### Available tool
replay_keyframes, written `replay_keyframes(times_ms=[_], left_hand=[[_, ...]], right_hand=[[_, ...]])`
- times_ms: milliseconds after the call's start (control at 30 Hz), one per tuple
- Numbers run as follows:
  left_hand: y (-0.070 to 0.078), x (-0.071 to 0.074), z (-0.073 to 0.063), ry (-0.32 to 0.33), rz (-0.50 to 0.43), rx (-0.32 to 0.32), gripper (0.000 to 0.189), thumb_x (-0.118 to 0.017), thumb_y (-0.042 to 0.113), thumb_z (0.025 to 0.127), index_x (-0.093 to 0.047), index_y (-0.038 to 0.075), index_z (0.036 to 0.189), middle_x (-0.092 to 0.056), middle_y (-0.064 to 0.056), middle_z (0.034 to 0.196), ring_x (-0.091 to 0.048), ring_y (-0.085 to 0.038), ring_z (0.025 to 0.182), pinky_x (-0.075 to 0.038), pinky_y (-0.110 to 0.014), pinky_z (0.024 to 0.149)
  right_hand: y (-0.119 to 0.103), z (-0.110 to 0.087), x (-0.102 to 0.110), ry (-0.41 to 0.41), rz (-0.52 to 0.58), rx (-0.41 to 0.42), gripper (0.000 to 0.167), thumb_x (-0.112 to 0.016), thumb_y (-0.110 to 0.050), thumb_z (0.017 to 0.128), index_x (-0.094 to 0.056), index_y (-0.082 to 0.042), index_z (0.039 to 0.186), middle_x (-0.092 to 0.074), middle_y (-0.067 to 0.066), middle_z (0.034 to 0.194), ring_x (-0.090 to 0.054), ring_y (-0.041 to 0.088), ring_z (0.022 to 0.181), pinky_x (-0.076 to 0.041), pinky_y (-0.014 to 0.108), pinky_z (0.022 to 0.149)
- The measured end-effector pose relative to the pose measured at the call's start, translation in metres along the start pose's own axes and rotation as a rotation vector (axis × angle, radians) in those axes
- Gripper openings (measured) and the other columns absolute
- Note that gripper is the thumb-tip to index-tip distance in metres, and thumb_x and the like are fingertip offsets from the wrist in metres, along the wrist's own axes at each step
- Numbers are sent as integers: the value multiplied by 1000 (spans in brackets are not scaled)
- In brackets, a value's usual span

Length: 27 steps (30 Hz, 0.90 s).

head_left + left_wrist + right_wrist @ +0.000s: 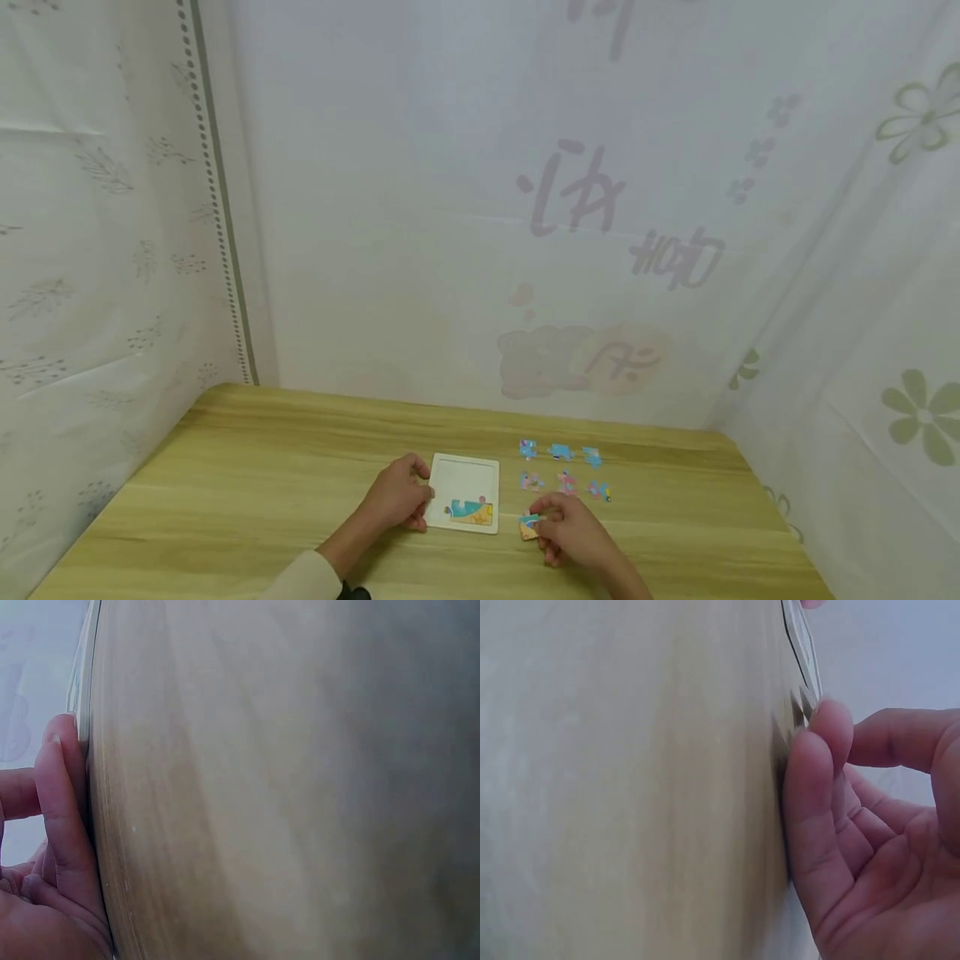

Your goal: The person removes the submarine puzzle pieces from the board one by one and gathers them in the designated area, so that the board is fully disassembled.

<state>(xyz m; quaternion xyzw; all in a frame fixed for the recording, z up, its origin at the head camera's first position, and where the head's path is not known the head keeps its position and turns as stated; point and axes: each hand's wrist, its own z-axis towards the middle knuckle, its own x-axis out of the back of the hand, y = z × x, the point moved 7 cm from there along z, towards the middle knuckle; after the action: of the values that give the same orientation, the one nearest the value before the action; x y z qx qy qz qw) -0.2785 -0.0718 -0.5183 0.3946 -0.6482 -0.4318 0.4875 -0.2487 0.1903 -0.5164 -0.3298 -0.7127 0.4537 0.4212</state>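
A white-framed puzzle tray point(467, 457) lies on the table, with joined teal and orange jigsaw pieces point(472, 512) along its lower edge. My left hand point(397, 493) holds the tray by its left side, fingertips at the frame. In the left wrist view, the fingers point(61, 802) lie low along the tabletop at the tray's edge. To the right of the tray, my right hand point(573, 529) pinches a jigsaw piece point(528, 527) coloured teal and orange. Seen from the right wrist, the fingertips point(810, 761) cover most of that piece close over the table.
Several loose jigsaw pieces lie in two rows beyond my right hand: blue ones point(560, 452) farther back and pinkish ones point(566, 482) nearer. The wood-grain table point(300, 433) ends at patterned curtains point(375, 250) at the back and on both sides.
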Motion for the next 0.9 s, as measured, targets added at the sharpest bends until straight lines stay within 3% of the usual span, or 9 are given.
replay_keyframes(times_ms=[333,467,667,900], left_hand=[[-4,-3,2,-9,6,13,21,-63,0,85,-52,-2,103,-54,-7,55,-57,-13,39,-55,-30,42],[-4,-2,2,-2,11,17,21,-63,0,85,-52,-2,103,-54,-7,55,-57,-14,39,-55,-30,42],[0,-1,2,-8,17,4,21,-63,-1,85,-52,-2,103,-54,-7,54,-57,-13,38,-54,-30,41],[-1,0,2,-2,20,5,21,-63,-1,85,-52,-2,103,-54,-7,54,-57,-13,38,-53,-29,40]], right_hand=[[3,-1,1,128,-77,-65,22,-62,-9,88,-57,3,105,-59,5,63,-55,9,44,-52,24,44],[2,-2,3,157,-115,-70,19,-61,-10,88,-57,1,102,-57,3,60,-52,7,41,-50,21,42],[-1,-2,4,173,-185,-59,15,-58,-9,89,-56,0,101,-56,1,58,-47,4,38,-46,18,40],[-9,1,0,159,-156,-6,16,-58,-12,92,-57,1,102,-55,0,56,-47,4,37,-43,18,38]])
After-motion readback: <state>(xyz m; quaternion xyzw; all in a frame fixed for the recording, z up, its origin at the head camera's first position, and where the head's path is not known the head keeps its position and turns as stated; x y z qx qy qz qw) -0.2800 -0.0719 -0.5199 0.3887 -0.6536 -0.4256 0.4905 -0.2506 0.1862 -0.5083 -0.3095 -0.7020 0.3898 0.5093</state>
